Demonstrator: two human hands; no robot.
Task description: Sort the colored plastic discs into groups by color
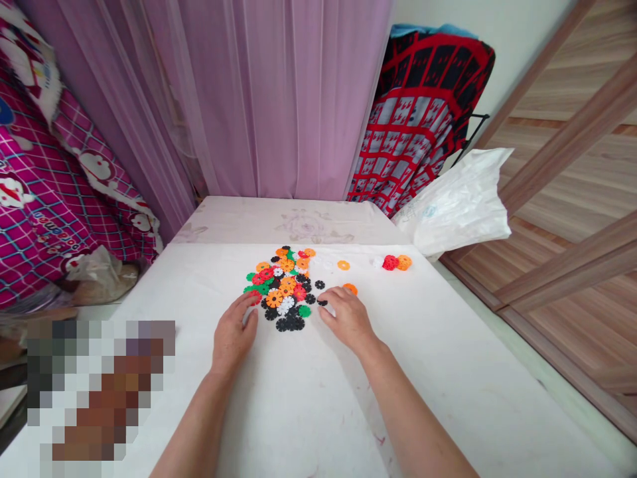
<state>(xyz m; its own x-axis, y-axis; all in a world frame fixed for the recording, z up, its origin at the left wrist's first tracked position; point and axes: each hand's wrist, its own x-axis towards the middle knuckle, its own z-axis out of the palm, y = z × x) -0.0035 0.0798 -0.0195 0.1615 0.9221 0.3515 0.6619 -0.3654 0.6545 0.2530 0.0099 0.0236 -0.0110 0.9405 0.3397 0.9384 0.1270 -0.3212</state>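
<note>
Curving around the near left edge of a loose heap of flat, notched plastic discs in orange, red, black, green and white, the left hand has its fingers parted from its thumb, the fingertips at a red notched disc. Across the heap, the bent fingers of the right hand reach a small black notched disc; whether they grip it or merely touch it cannot be told. The heap lies between both sets of fingertips and spreads away beyond them, its discs overlapping so that many are partly covered.

Just past the right knuckles lies an orange disc, partly hidden by that hand. Farther beyond those fingers is a single orange ring-like disc, and off to their right sits a small white, red and orange cluster.

Under everything runs a white cloth-covered table. Well beyond the right fingers, a crumpled white plastic bag leans over the table's far right edge. Straight ahead of the fingers, past the table, hangs a pleated purple curtain.
</note>
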